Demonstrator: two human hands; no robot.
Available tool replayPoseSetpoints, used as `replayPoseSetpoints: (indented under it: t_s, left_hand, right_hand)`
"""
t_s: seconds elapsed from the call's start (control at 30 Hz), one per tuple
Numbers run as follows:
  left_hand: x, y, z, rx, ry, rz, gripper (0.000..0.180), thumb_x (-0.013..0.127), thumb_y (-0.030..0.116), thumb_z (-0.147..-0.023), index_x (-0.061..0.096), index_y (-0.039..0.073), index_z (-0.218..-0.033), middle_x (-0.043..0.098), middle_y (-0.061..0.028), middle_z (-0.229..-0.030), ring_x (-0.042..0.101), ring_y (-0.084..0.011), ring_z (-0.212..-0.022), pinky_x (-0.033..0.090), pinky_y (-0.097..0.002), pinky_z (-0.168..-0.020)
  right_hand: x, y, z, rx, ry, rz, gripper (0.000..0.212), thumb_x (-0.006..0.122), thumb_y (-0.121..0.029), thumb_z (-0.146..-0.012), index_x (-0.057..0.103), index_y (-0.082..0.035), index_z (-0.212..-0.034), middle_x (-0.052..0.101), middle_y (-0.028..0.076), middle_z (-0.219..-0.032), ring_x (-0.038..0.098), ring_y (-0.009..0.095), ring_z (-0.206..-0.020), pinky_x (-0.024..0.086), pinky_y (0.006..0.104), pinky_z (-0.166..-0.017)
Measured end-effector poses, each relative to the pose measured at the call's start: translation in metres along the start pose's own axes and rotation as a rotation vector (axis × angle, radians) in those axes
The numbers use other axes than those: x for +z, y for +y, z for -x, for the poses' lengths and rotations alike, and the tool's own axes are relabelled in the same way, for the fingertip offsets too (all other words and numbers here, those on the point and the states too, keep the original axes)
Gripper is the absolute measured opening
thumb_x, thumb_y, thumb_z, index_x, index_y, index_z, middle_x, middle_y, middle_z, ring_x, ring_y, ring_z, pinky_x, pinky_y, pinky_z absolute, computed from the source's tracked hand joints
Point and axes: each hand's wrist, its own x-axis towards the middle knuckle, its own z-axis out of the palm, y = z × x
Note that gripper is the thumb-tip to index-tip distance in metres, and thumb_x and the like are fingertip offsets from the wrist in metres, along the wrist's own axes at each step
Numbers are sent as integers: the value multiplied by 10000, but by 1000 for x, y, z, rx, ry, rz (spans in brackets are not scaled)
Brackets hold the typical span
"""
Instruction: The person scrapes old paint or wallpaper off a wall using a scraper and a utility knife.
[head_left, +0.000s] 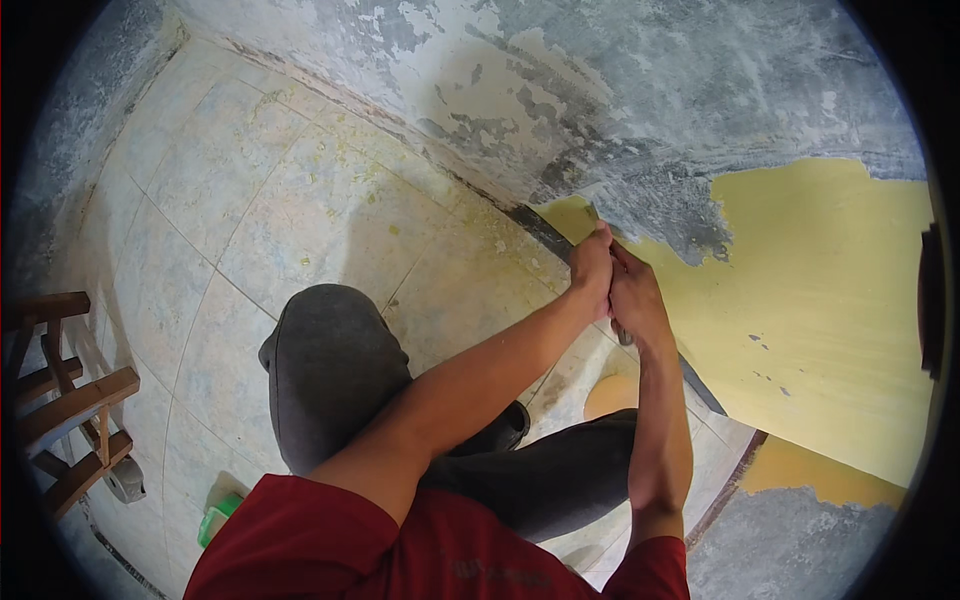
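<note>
Both hands are together low at the wall (pixel 800 290), closed around one scraper. The scraper's small blade (pixel 591 212) touches the yellow paint by its ragged edge, and its handle end (pixel 625 338) pokes out below my right hand. My left hand (pixel 592 268) grips nearer the blade. My right hand (pixel 638 298) is wrapped round the handle beside it. Most of the handle is hidden by my fingers. Beyond the blade the wall shows bare grey plaster (pixel 660 200), with whitish patches higher up.
Tiled floor (pixel 230 170) spreads to the left, with yellow paint flakes along the wall's dark skirting (pixel 543 233). A wooden frame with legs (pixel 85 410) stands at far left. A green container (pixel 218 518) sits by my left side. My bent knee (pixel 335 350) is in front.
</note>
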Motion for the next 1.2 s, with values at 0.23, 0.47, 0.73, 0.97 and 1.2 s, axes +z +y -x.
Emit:
replayPoseSetpoints:
  t_s: [0.23,0.47,0.73,0.97,1.2]
  left_hand:
    - [-7,-1,-13,25,-44,23,431,421,448,-1019,540,39,-1083,593,-126,-1003,558,-232,-891,466,-409,-844]
    - [-8,3,-7,-13,-23,146,408,414,444,-1019,550,61,-1046,601,-113,-939,565,-232,-841,475,-401,-781]
    - [-5,4,-17,-6,-24,66,410,404,460,-1020,538,77,-956,573,-86,-880,556,-225,-822,469,-398,-758]
    - [-12,5,-21,32,-87,41,425,402,481,-1015,551,84,-1047,589,-99,-964,580,-248,-895,482,-413,-817]
    - [-7,13,-19,19,10,1,422,398,469,-1017,552,87,-1109,601,-105,-1010,588,-252,-933,485,-434,-837]
  right_hand:
    - [2,0,-4,26,22,61,443,413,-220,-952,558,-80,-1345,676,262,-913,666,362,-819,495,413,-770]
    - [27,74,-47,-503,258,316,409,429,-248,-991,590,-73,-1324,572,49,-606,479,103,-409,392,280,-376]
    - [-3,-8,-14,43,-25,96,432,444,-213,-935,582,-45,-1308,674,293,-956,680,366,-879,501,396,-798]
    - [3,-2,-13,-34,-13,58,440,435,-197,-927,572,-40,-1314,655,312,-975,658,422,-904,495,418,-819]
    - [4,-3,-18,-86,-9,37,441,423,-179,-914,583,-45,-1302,657,300,-993,651,428,-928,491,441,-830]
